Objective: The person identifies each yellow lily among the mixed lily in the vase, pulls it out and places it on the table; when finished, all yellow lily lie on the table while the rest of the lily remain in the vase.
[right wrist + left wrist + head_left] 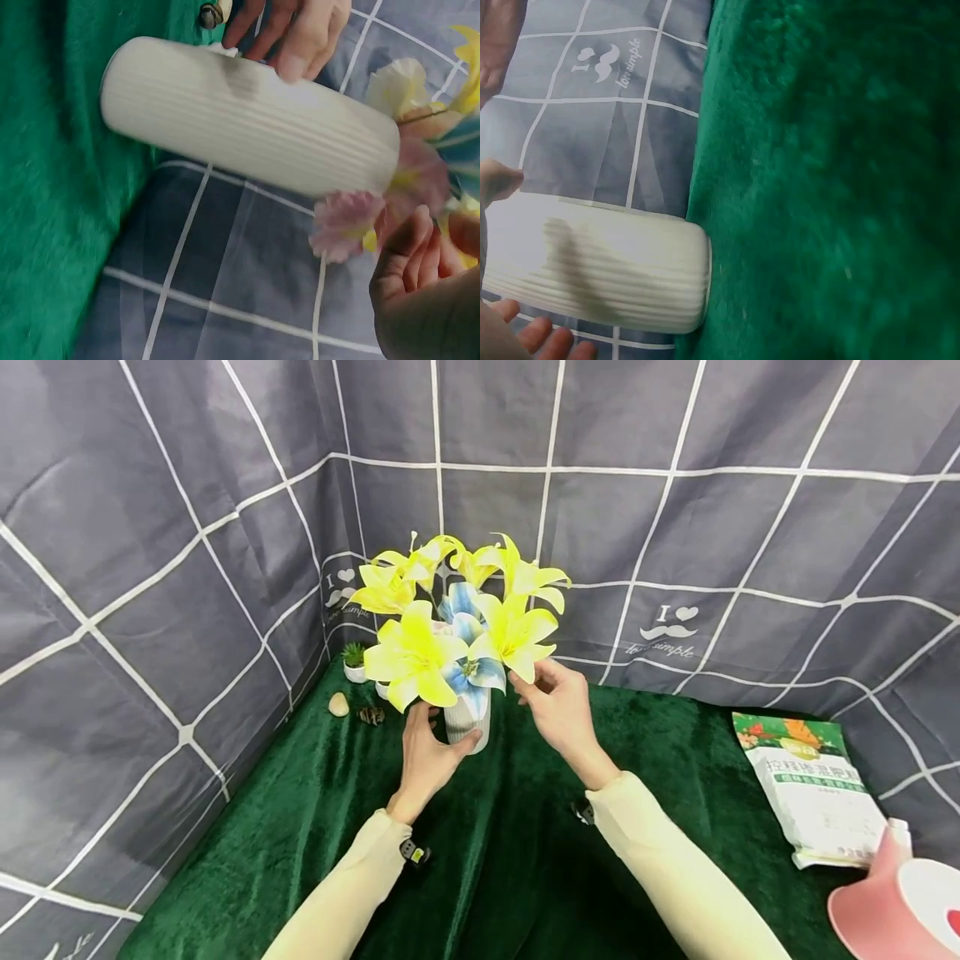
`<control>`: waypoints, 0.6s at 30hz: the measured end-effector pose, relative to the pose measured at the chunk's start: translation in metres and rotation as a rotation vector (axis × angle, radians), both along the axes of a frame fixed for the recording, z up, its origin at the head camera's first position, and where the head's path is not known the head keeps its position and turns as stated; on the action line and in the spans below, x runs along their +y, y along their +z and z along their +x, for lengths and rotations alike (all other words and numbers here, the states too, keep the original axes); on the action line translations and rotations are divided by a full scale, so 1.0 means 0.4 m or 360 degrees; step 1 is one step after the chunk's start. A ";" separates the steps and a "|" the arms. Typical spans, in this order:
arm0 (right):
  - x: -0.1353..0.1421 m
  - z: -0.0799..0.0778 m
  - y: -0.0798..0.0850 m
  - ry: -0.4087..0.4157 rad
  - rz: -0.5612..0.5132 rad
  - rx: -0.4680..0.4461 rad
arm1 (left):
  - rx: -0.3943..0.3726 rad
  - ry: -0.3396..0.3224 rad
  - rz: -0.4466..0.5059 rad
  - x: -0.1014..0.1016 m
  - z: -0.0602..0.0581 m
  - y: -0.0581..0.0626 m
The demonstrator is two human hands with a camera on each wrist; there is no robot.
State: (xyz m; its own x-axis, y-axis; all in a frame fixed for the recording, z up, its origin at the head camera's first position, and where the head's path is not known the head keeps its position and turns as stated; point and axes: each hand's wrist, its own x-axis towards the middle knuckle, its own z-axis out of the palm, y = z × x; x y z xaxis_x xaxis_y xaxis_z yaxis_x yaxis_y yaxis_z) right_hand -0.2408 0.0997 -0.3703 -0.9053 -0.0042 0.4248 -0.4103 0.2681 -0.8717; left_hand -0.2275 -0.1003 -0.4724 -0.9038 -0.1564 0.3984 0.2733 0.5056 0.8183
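From head height, we look forward and down on the white vase [465, 725], mid-frame before the gray checked curtain [600, 527]. Close in at each wrist, our views turn sideways and share that vase: lower left in the left, upper center in the right.

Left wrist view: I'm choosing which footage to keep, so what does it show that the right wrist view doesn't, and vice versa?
Only the left wrist: the white moustache print. Only the right wrist: pink flowers and yellow petals. Both: the ribbed white vase, green cloth, gridded backdrop and parts of the hands.
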 end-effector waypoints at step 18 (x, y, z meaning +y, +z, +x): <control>-0.056 -0.053 0.000 -0.0153 0.0095 0.0202 | 0.0134 0.0180 0.0066 0.016 -0.048 -0.021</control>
State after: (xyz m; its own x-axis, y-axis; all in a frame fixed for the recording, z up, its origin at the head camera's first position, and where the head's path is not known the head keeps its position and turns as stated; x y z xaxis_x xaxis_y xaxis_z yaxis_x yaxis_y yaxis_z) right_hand -0.2620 0.0773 -0.3705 -0.8419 0.0511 0.5373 -0.4860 0.3611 -0.7959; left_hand -0.2468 -0.0938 -0.4810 -0.8429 -0.2734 0.4634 0.2852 0.5033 0.8157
